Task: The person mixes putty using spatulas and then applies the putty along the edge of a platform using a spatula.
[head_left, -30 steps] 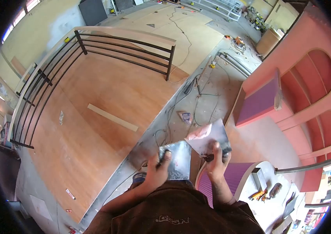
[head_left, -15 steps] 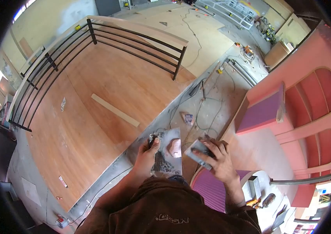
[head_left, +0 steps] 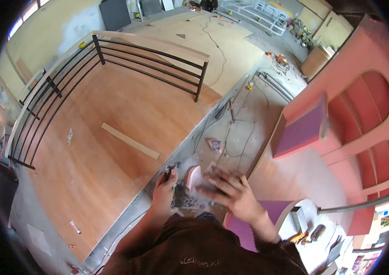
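My left hand (head_left: 162, 191) is closed on the edge of a flat, grey, stained putty board (head_left: 186, 201), thumb on top. A lump of pink putty (head_left: 193, 177) sits on the board's upper part, with dark smears lower down. Over the board's right side is my right hand (head_left: 238, 198), blurred by motion, its fingers laid across a flat scraper blade (head_left: 210, 170). Most of that blade is hidden under the fingers, and I cannot tell whether it touches the putty.
To the left spreads a wooden platform (head_left: 125, 101) with black railings (head_left: 153, 57) and a loose wood strip (head_left: 130, 141). Cables and a small bag (head_left: 214, 145) lie on the floor ahead. At right stands a pink shelf unit (head_left: 313, 174); tools (head_left: 317, 233) rest on a white surface.
My right hand has moved left with the scraper, from beside the board to over it. The board has shifted slightly left and tilted. The camera view has turned a little.
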